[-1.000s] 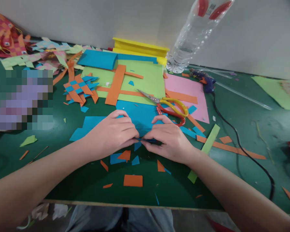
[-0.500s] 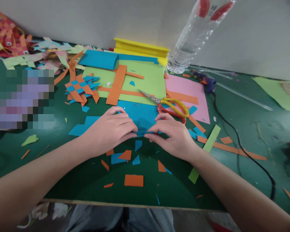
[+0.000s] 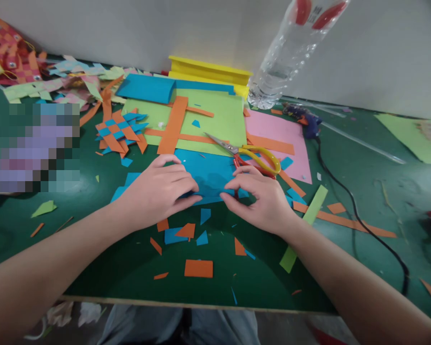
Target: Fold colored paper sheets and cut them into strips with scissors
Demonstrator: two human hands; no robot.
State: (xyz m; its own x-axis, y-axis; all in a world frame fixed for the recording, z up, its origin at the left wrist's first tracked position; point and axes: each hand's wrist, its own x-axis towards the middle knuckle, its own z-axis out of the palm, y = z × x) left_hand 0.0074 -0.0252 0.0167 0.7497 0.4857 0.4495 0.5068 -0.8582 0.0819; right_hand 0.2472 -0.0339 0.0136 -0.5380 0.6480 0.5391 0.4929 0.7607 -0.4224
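Two hands meet over a blue sheet [image 3: 210, 173] at the centre of a green table [image 3: 129, 273] littered with paper offcuts. The left hand [image 3: 158, 194] lies palm-down on the sheet's 9 o'clock end. The right hand [image 3: 262, 201] bears on its 3 o'clock end, fingertips at the near edge. Neither hand is wrapped around anything. Whether the thumbs pinch that edge or merely press it cannot be told from this angle.

The sheet lies flat, touching the light green sheet [image 3: 224, 120] at its 12 o'clock side. Red-and-yellow scissors [image 3: 255, 160] rest just at its 2 o'clock corner, blades aimed toward 10 o'clock. Its long axis runs from 9 to 3 o'clock, and the worked edge faces 6 o'clock, toward the person.

A narrow darker band between the fingertips suggests that a fold along the near edge is begun but not pressed flat along its whole length. The rest of the sheet looks whole and uncut, so the work on it seems at an early stage. One woven orange-and-blue square [image 3: 120, 130] sits finished-looking at 10 o'clock, well apart from the hands. A pink sheet [image 3: 276, 132] lies at 2 o'clock, and a clear bottle [image 3: 283, 57] stands near the wall at 1 o'clock.
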